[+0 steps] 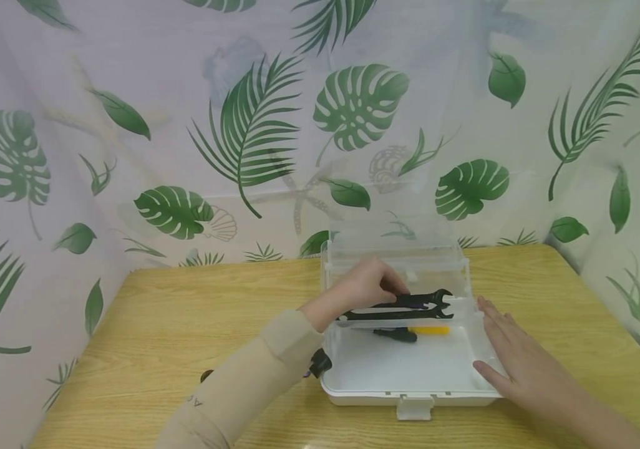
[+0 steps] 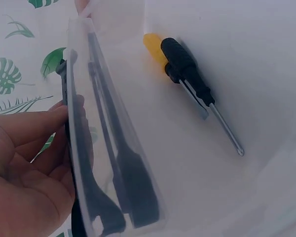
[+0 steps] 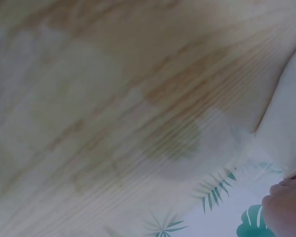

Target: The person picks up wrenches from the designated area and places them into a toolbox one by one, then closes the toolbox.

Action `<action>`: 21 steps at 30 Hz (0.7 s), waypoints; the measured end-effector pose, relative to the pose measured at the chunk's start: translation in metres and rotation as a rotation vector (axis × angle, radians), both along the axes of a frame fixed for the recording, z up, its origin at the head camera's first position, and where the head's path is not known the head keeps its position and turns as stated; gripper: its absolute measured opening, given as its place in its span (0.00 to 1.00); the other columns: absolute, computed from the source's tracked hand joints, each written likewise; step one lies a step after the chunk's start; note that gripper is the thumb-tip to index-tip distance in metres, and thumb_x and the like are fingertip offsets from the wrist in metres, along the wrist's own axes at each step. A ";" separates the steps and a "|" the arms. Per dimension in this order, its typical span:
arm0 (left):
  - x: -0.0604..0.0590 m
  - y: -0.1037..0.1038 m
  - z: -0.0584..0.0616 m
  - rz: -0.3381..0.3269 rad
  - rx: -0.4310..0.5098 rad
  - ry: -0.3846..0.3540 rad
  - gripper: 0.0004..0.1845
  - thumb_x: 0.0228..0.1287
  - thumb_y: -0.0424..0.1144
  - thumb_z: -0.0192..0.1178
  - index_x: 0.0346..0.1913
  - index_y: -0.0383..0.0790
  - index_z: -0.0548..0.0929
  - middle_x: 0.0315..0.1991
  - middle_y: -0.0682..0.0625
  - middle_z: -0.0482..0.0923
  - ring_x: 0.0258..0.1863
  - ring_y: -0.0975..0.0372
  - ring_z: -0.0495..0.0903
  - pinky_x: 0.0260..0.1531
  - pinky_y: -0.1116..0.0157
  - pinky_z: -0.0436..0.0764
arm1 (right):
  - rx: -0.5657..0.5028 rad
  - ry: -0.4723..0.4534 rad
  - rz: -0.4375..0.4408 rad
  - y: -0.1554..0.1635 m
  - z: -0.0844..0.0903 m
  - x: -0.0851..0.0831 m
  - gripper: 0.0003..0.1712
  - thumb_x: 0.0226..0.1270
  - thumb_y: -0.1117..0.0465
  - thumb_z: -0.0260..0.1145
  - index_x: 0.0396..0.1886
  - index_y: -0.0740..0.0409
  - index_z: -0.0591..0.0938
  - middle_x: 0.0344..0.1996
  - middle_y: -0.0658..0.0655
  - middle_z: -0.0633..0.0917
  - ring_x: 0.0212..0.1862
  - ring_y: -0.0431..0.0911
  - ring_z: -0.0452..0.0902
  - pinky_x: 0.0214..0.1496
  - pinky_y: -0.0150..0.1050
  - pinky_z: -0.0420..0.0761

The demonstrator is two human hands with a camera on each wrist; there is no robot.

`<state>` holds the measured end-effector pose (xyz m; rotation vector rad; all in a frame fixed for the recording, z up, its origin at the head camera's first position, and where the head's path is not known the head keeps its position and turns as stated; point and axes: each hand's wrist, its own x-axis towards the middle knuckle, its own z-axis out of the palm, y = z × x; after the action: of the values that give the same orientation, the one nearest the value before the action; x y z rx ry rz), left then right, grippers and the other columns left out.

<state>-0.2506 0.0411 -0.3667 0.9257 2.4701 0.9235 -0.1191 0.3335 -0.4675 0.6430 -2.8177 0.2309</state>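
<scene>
black open-ended wrench (image 1: 425, 299) is at the narrow translucent plastic tray (image 1: 393, 323) of the white plastic toolbox (image 1: 432, 368), gripped lengthwise in the left hand's (image 1: 366, 284) curled fingers, seemingly to suit that slot; right hand (image 1: 513, 350), straight-fingered, grasping nothing, rests against the side, apparently bracing.

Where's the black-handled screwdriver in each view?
Head: black-handled screwdriver, right of and below centre, left of the yellow handle.
Left wrist: right of centre, mostly upper half, tip pointing down and right.
Right wrist: not in it.
Shared landmark: the white box, at the right edge in the right wrist view.
</scene>
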 end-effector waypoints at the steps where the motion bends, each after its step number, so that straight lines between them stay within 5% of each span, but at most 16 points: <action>1: 0.000 0.000 0.000 -0.004 -0.005 -0.002 0.13 0.70 0.22 0.65 0.52 0.35 0.92 0.53 0.43 0.91 0.54 0.56 0.90 0.49 0.76 0.84 | 0.001 0.008 0.006 0.000 0.000 0.000 0.51 0.77 0.48 0.65 0.84 0.71 0.52 0.86 0.66 0.52 0.84 0.30 0.22 0.80 0.20 0.22; 13: 0.001 -0.001 -0.006 0.008 -0.033 0.020 0.15 0.71 0.20 0.62 0.53 0.35 0.91 0.53 0.44 0.91 0.55 0.55 0.89 0.52 0.74 0.85 | -0.005 -0.008 0.000 -0.001 -0.001 0.001 0.50 0.77 0.48 0.65 0.83 0.72 0.55 0.86 0.67 0.54 0.86 0.32 0.24 0.79 0.20 0.21; 21: -0.001 -0.004 -0.010 0.024 -0.067 0.076 0.11 0.72 0.28 0.66 0.53 0.38 0.91 0.53 0.46 0.92 0.54 0.58 0.89 0.52 0.75 0.84 | -0.013 0.009 0.002 -0.002 -0.004 0.001 0.49 0.77 0.49 0.65 0.83 0.73 0.55 0.86 0.66 0.53 0.86 0.35 0.26 0.79 0.20 0.22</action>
<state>-0.2517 0.0372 -0.3767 0.9266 2.5649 0.8218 -0.1176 0.3313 -0.4720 0.6424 -2.8046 0.2459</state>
